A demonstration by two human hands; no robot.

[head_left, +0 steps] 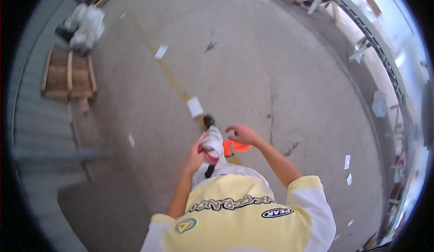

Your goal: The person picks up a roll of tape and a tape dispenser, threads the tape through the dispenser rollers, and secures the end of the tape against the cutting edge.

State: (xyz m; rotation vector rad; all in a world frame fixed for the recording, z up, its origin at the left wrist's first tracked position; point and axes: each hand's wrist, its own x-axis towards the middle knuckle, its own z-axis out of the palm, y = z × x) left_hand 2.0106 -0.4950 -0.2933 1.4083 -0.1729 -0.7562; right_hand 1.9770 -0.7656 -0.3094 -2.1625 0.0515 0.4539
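My left hand is closed on the side of a whitish roll of tape with red showing inside its ring, held low in front of my body. To the right of the roll, my right hand hangs with its fingers loosely curled and apart, nothing visible in them. Just below that hand appears a bright orange object with a dark part; its kind and what supports it cannot be made out. One dark shoe shows beyond the roll.
A sheet of white paper lies ahead of my foot, near a worn yellow floor line. At left are a wooden crate, a plastic-wrapped bundle and a blurred grey bar. A long rack curves along the right.
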